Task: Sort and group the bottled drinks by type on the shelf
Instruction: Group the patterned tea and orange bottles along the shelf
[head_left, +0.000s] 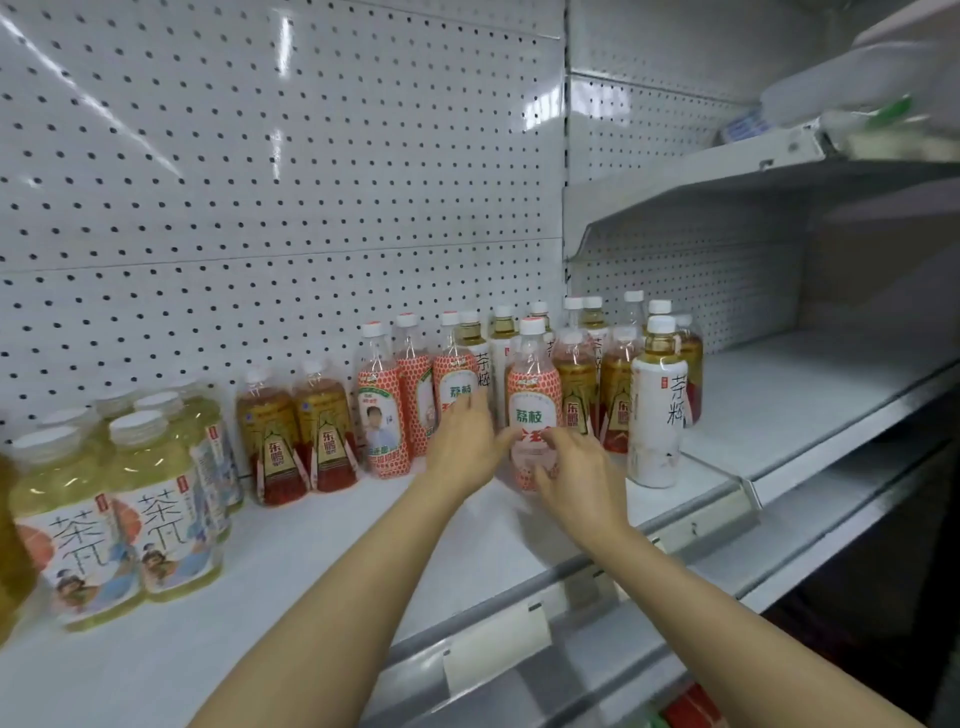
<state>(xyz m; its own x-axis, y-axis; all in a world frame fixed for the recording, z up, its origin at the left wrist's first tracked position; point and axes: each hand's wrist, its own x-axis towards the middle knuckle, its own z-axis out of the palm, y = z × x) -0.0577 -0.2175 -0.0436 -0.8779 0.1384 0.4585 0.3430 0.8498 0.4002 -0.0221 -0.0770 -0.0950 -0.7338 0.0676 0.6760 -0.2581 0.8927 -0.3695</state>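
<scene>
I see both hands at one lychee bottle (533, 410) standing near the middle of the shelf (322, 540). My right hand (576, 475) curls around its lower half from the right, fingers over the pink base. My left hand (465, 441) has its thumb against the bottle's left side; its fingers reach up over the label of the lychee bottle behind (454, 374), and I cannot tell whether they grip that one or only touch it.

Two more lychee bottles (384, 410) stand in a row just left of that, white caps up. Left again, a pair of amber bottles (298, 431) with gold and red labels stand side by side. At the far left a cluster of pale green tea bottles (124, 509) with wide white caps sits close to the shelf's front.

Right of the held bottle, more amber bottles (574, 384) stand mixed with white-label tea bottles (657, 405); one of the white ones stands furthest forward, by the shelf's edge. All of them stand upright.

Behind is a white pegboard (260, 182). An upper shelf (779, 182) juts out at the right, with blurred items on it.
</scene>
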